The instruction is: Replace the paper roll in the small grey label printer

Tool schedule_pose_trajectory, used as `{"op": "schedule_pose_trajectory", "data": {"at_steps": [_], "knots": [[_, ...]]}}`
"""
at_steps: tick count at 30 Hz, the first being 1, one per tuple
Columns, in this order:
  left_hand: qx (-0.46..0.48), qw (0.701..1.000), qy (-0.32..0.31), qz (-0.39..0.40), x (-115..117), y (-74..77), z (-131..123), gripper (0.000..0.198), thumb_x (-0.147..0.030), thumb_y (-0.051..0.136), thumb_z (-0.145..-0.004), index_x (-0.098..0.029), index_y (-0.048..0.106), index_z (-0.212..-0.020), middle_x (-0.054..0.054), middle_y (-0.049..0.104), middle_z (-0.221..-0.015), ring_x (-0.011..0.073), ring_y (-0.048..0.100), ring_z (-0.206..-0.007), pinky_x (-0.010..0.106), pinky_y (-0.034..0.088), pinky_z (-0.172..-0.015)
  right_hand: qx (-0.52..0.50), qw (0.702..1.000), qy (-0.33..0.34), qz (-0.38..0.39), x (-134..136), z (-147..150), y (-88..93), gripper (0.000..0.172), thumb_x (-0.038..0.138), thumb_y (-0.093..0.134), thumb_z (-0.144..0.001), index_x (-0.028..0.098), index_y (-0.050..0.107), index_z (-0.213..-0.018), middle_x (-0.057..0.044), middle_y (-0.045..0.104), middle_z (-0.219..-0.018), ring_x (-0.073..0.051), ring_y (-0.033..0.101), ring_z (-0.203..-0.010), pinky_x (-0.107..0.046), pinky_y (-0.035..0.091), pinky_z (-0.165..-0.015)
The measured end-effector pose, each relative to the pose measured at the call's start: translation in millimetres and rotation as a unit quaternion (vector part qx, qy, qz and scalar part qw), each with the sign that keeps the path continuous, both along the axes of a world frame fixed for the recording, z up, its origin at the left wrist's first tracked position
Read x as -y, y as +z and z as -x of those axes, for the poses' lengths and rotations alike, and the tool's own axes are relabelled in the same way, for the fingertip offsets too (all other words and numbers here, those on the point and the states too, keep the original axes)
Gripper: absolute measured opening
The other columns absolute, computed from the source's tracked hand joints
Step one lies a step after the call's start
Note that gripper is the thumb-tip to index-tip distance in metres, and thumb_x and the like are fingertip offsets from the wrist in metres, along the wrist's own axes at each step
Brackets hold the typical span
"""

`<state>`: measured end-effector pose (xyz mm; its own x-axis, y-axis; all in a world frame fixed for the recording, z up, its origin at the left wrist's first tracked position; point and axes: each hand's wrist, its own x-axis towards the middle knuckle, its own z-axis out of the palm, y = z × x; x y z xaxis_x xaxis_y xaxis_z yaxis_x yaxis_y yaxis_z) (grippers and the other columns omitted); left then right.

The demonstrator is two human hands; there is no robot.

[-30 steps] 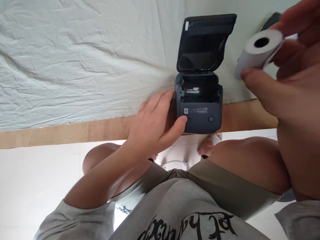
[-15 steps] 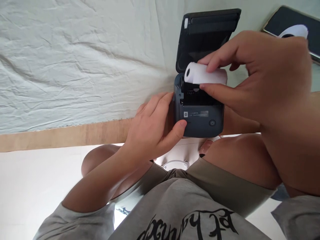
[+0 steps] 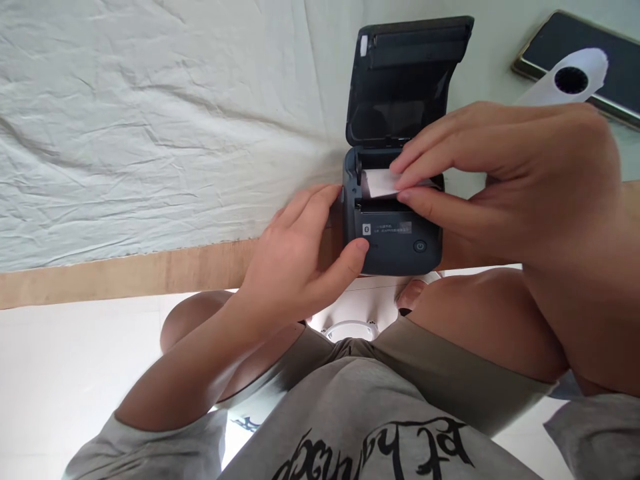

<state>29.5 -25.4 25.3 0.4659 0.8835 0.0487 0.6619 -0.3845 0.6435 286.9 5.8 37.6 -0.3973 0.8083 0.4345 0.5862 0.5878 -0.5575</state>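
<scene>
A small dark grey printer (image 3: 395, 247) stands at the near edge of the table with its lid (image 3: 407, 73) swung up. My left hand (image 3: 300, 257) wraps round the printer's left side, thumb on its front face. My right hand (image 3: 505, 177) reaches in from the right, its fingers pinched on a white paper roll (image 3: 377, 183) that sits low in the printer's open bay. Most of the roll is hidden by my fingers.
A wrinkled white cloth (image 3: 150, 120) covers the table, leaving a bare wooden strip (image 3: 125, 270) along the near edge. At the far right lies a dark phone (image 3: 617, 60) with another white paper roll (image 3: 570, 80) in front of it. My knees are below the table edge.
My right hand brought the paper roll from up at the right over to the printer and lowered it into the open bay. My left hand stayed on the printer.
</scene>
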Motion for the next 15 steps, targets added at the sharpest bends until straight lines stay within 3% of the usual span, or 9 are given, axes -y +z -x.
{"op": "schedule_pose_trajectory", "data": {"at_steps": [2,4,7,9,13,15], "knots": [[0.02,1.0,0.008,0.003,-3,1.9,0,0.046,-0.048,0.054,-0.109,-0.023,0.064,-0.147,0.012,0.08,-0.145,0.0356,0.079,-0.134,0.056,0.069,-0.113,-0.015,1.0,0.014,-0.015,4,-2,-1.7,0.015,0.022,0.077,-0.097,0.032,0.078,-0.085,0.007,0.084,-0.097,-0.02,0.084,-0.096,-0.041,0.071,-0.082],[0.034,0.999,0.025,-0.013,-7,3.7,-1,0.047,-0.056,0.054,-0.111,-0.025,0.065,-0.144,0.012,0.081,-0.144,0.0378,0.078,-0.136,0.061,0.067,-0.117,-0.021,0.999,0.032,-0.029,7,-4,-3.6,0.015,0.02,0.078,-0.097,0.031,0.078,-0.087,0.008,0.084,-0.098,-0.019,0.084,-0.097,-0.04,0.072,-0.086],[0.014,0.998,0.051,-0.033,-13,4.7,-6,0.052,-0.062,0.051,-0.115,-0.026,0.062,-0.151,0.013,0.073,-0.163,0.0405,0.059,-0.166,0.066,0.047,-0.141,-0.012,0.996,0.06,-0.057,10,-8,-6.9,0.015,0.021,0.08,-0.099,0.032,0.078,-0.089,0.007,0.085,-0.102,-0.018,0.085,-0.1,-0.039,0.074,-0.096],[-0.002,0.998,0.054,-0.018,-17,4.0,-12,0.053,-0.061,0.051,-0.116,-0.028,0.058,-0.157,0.01,0.065,-0.174,0.039,0.046,-0.177,0.067,0.038,-0.147,-0.001,0.994,0.08,-0.078,12,-10,-10.0,0.016,0.017,0.08,-0.099,0.032,0.077,-0.094,0.007,0.085,-0.105,-0.017,0.084,-0.102,-0.039,0.075,-0.097],[0.019,0.999,0.028,0.02,-23,-0.3,-24,0.057,-0.057,0.054,-0.114,-0.03,0.055,-0.163,0.009,0.069,-0.17,0.0387,0.063,-0.164,0.064,0.052,-0.138,0.009,0.984,0.127,-0.125,15,-17,-16.3,0.014,0.02,0.081,-0.099,0.032,0.078,-0.106,0.005,0.085,-0.114,-0.02,0.082,-0.115,-0.043,0.073,-0.101],[0.026,0.999,0.022,0.029,-25,-3.0,-26,0.063,-0.054,0.059,-0.111,-0.027,0.051,-0.168,0.01,0.07,-0.168,0.0395,0.068,-0.158,0.06,0.057,-0.134,0.001,0.987,0.113,-0.114,17,-21,-18.5,0.011,0.024,0.077,-0.103,0.033,0.08,-0.11,0.001,0.084,-0.12,-0.022,0.081,-0.121,-0.047,0.071,-0.106]]}}
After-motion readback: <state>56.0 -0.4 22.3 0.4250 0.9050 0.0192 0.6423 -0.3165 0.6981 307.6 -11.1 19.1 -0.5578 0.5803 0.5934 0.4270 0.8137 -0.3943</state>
